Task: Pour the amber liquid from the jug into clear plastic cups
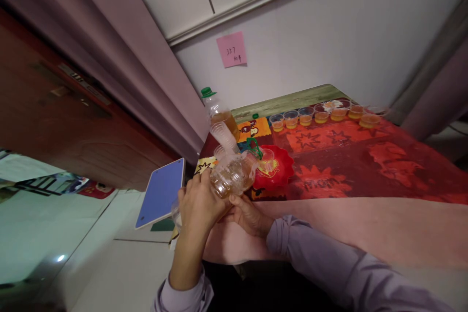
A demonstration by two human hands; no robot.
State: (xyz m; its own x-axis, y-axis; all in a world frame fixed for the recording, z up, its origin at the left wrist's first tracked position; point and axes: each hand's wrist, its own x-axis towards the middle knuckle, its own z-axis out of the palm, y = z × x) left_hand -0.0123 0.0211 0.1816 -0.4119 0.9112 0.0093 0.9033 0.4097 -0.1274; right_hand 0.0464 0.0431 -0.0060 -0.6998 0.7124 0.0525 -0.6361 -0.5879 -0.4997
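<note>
A clear plastic bottle [232, 178] with pale liquid lies tilted in my hands, its neck and green carrying handle [254, 147] towards the right. My left hand [201, 200] wraps round its base end. Fingers closed, my right hand [248, 214] grips it from below. The bottle's neck is over a scalloped red plate [283, 178] with a yellow design, where a clear plastic cup [269, 158] stands; I cannot tell whether liquid is flowing. Just behind the bottle leans a stack of clear plastic cups [224, 135].
A large capped bottle [224, 119] of amber liquid stands at the back left. Several cups [321, 114] with orange-yellow liquid line the table's far side. A loose green cap [255, 116] lies near the back edge. A blue board [163, 192] is at left.
</note>
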